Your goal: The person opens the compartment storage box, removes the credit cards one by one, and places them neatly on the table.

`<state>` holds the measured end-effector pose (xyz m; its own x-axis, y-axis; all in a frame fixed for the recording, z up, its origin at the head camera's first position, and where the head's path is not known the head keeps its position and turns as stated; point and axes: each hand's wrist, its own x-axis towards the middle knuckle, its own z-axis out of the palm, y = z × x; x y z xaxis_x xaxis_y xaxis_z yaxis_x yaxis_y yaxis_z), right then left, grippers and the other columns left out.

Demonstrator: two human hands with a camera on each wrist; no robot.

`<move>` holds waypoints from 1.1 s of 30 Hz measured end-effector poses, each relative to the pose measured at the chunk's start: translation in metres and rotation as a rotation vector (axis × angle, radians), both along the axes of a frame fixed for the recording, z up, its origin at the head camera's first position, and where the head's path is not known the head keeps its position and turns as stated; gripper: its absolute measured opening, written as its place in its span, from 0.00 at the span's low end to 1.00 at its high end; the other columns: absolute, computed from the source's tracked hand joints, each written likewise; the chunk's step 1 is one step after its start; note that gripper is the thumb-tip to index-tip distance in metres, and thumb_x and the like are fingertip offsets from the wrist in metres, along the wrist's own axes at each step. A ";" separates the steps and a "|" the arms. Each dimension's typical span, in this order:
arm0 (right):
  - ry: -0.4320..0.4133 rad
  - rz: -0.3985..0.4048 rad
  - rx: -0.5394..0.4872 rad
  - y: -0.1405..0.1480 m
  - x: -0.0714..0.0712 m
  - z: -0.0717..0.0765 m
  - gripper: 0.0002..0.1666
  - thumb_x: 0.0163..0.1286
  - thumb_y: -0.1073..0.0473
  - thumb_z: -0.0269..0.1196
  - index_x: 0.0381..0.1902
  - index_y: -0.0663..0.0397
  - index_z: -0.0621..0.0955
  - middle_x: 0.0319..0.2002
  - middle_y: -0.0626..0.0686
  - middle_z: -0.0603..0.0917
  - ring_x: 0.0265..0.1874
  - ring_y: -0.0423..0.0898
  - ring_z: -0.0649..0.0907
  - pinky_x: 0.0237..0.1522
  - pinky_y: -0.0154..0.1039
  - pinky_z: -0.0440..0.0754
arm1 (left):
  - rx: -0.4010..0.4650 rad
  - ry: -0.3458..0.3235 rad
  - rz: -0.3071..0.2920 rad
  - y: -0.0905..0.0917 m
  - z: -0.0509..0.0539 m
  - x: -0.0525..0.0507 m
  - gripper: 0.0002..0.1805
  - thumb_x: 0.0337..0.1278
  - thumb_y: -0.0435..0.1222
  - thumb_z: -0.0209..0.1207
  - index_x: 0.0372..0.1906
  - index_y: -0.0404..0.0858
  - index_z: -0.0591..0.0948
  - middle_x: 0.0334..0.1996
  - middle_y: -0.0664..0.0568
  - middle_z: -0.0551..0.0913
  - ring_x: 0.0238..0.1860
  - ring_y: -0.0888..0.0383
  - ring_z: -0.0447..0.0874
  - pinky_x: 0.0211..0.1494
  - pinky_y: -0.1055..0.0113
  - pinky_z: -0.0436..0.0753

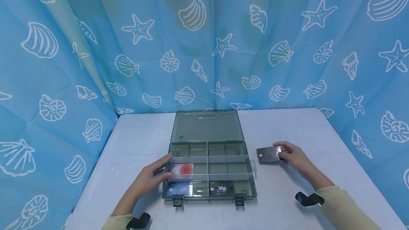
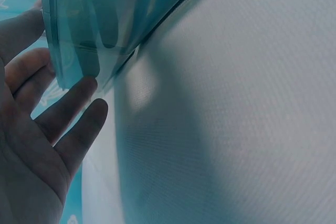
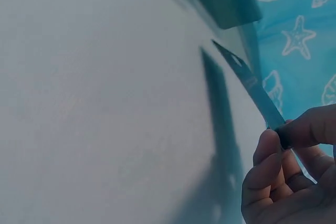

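Note:
My right hand (image 1: pixel 295 159) pinches a dark grey card (image 1: pixel 267 154) with a chip between thumb and fingers, held above the table to the right of the box. The right wrist view shows this card (image 3: pixel 251 83) nearly edge-on. A translucent grey-green compartment box (image 1: pixel 230 168) lies with its lid folded back. My left hand (image 1: pixel 148 180) touches the box's left side, its fingers fairly straight. Inside the left compartments are a white card with a red circle (image 1: pixel 186 169) and a blue VIP card (image 1: pixel 180 189). A black Vip card (image 1: pixel 221 189) lies at the front right.
The lid (image 1: pixel 207 129) lies toward the back of the white table (image 1: pixel 140 127). Two dark latches (image 1: pixel 178 201) stick out at the box's front, and a clear tab (image 1: pixel 254 165) at its right. A blue shell-patterned curtain (image 1: pixel 198 70) surrounds the table's back and sides.

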<state>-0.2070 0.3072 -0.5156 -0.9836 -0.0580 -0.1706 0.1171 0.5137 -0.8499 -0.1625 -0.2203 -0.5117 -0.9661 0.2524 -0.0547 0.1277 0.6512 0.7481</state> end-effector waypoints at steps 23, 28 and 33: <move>0.200 -0.023 0.515 -0.012 -0.003 -0.017 0.16 0.68 0.66 0.66 0.53 0.63 0.83 0.45 0.63 0.80 0.40 0.57 0.81 0.40 0.53 0.84 | 0.003 -0.008 0.011 0.001 0.003 0.001 0.40 0.62 0.46 0.68 0.77 0.47 0.67 0.78 0.49 0.63 0.75 0.43 0.65 0.72 0.47 0.73; 0.203 -0.032 0.516 -0.013 -0.004 -0.019 0.18 0.68 0.67 0.66 0.55 0.64 0.82 0.42 0.60 0.80 0.38 0.54 0.81 0.38 0.50 0.84 | 0.002 -0.013 0.011 0.002 0.002 0.000 0.40 0.62 0.45 0.69 0.77 0.47 0.67 0.78 0.49 0.62 0.75 0.44 0.65 0.72 0.47 0.72; 0.196 -0.044 0.505 -0.013 -0.004 -0.019 0.19 0.68 0.66 0.66 0.56 0.64 0.81 0.41 0.59 0.80 0.37 0.53 0.80 0.38 0.48 0.83 | -0.003 -0.009 0.011 0.002 0.002 0.000 0.40 0.62 0.45 0.69 0.77 0.47 0.67 0.78 0.49 0.62 0.74 0.43 0.66 0.72 0.47 0.72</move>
<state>-0.2107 0.2941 -0.5345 -0.9995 0.0256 0.0199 0.0120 0.8619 -0.5069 -0.1622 -0.2187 -0.5102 -0.9682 0.2417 -0.0641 0.1140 0.6550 0.7470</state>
